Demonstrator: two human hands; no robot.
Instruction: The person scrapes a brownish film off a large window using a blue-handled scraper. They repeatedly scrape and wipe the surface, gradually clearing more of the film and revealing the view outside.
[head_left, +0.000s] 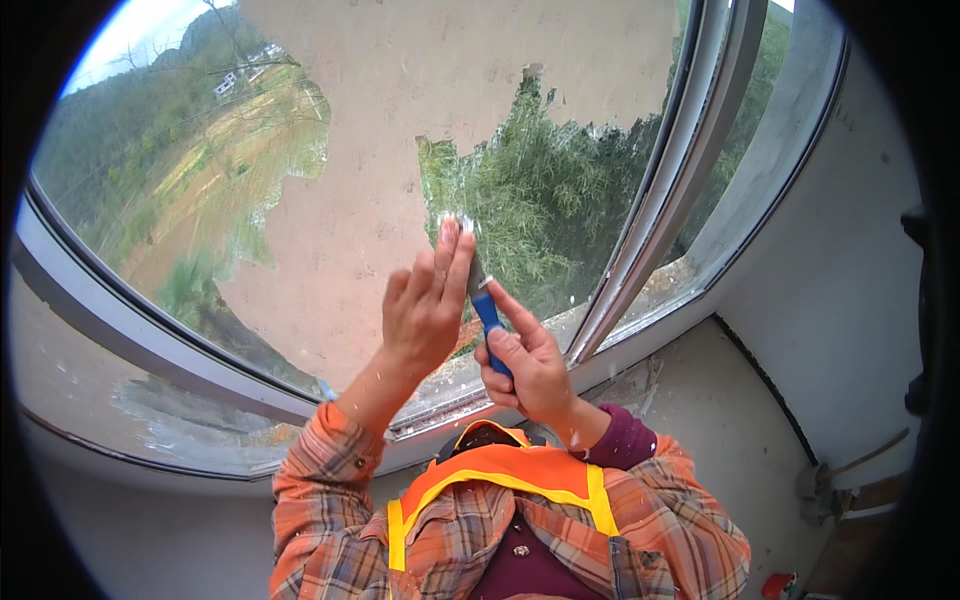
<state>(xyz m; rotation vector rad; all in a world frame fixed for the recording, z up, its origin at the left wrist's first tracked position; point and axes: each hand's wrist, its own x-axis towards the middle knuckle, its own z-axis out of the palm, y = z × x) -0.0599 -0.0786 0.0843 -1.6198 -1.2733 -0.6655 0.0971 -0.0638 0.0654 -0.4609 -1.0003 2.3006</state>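
My right hand (531, 366) grips the blue handle of a scraper (487, 309), its index finger stretched along the tool towards the narrow metal blade. Against the blade's far end press the extended fingers of my left hand (426, 307); the thumb of that hand is hidden. The blade tip, partly covered by these fingers, meets the window pane (555, 225) at the ragged edge of a beige-pink coating (352, 225). White scraps cling around the fingertips. Through the bare glass right of the tip, green foliage shows; on the left, fields and hills appear.
A metal window frame post (667, 165) stands to the right, with a narrower pane beyond it. Flakes litter the lower frame rail (442, 416). A grey wall (817, 225) rises at right, near a stick (862, 454) and a red object (778, 585) on the floor.
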